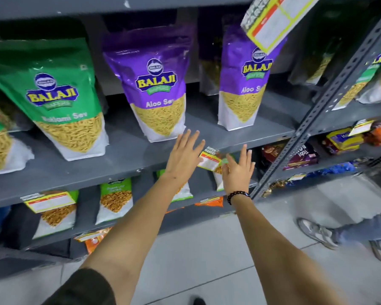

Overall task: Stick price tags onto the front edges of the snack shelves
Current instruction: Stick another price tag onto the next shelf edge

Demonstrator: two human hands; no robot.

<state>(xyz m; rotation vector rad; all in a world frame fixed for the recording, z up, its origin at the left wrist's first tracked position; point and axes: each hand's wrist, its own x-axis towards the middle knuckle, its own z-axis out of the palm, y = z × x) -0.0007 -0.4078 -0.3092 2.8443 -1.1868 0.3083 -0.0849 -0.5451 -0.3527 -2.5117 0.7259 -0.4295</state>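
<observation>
flanking price tag (207, 160), hands (209, 160) outspread

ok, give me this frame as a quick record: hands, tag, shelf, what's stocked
left hand: open, fingers spread, at the tag's left end
right hand: open, at the tag's right end
price tag: on the front edge of the shelf, tilted
stock above: green Balaji pouch, two purple Aloo Sev pouches
other tags: one on the shelf above
</observation>
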